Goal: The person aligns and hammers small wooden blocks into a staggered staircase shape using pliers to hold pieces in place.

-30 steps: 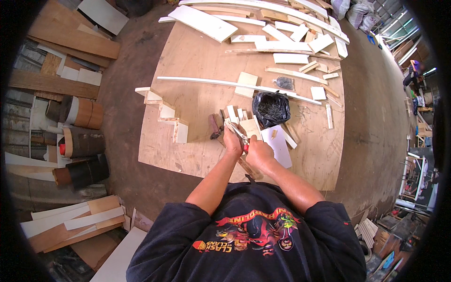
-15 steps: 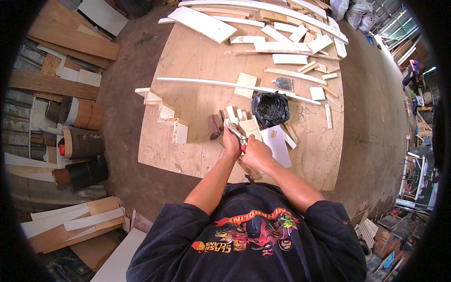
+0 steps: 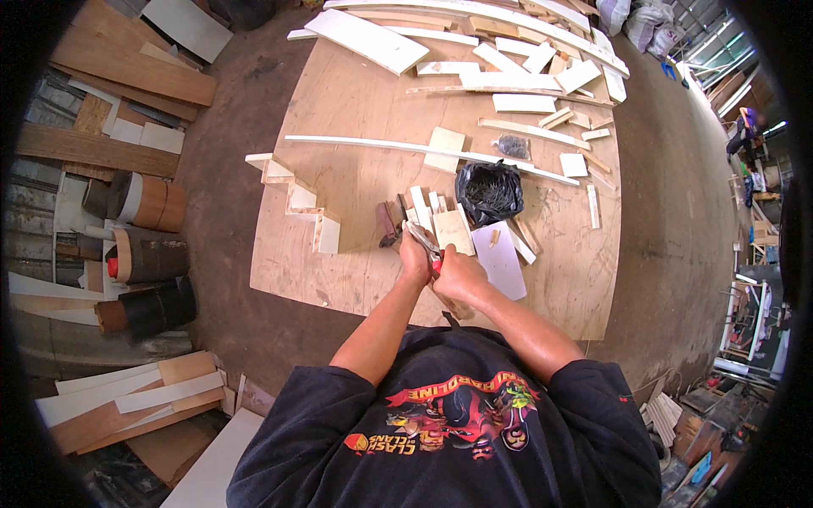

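Note:
Over the near part of the wooden table (image 3: 373, 182), my two hands are close together. My right hand (image 3: 460, 274) is closed round the red handle of a pair of pliers (image 3: 428, 244), whose metal jaws point away toward the left. My left hand (image 3: 413, 257) is closed right beside the jaws; what its fingers grip is hidden. Just beyond the hands lie short wood blocks (image 3: 419, 206), a pale square block (image 3: 453, 232) and a brown tool-like piece (image 3: 387, 224). A black plastic bag of nails (image 3: 491, 193) stands open to the far right of them.
A stepped white wooden piece (image 3: 303, 201) stands on the table's left. One long white strip (image 3: 364, 146) crosses the middle, and piled white boards (image 3: 517, 80) fill the far side. Right of my hands lies a white sheet (image 3: 500, 262). Rolls (image 3: 152, 203) line the left floor.
Both hands stay together at the pliers, shifting only slightly. The table and its objects sit nearly the same in view, and the pale block beyond my hands shows a little more.

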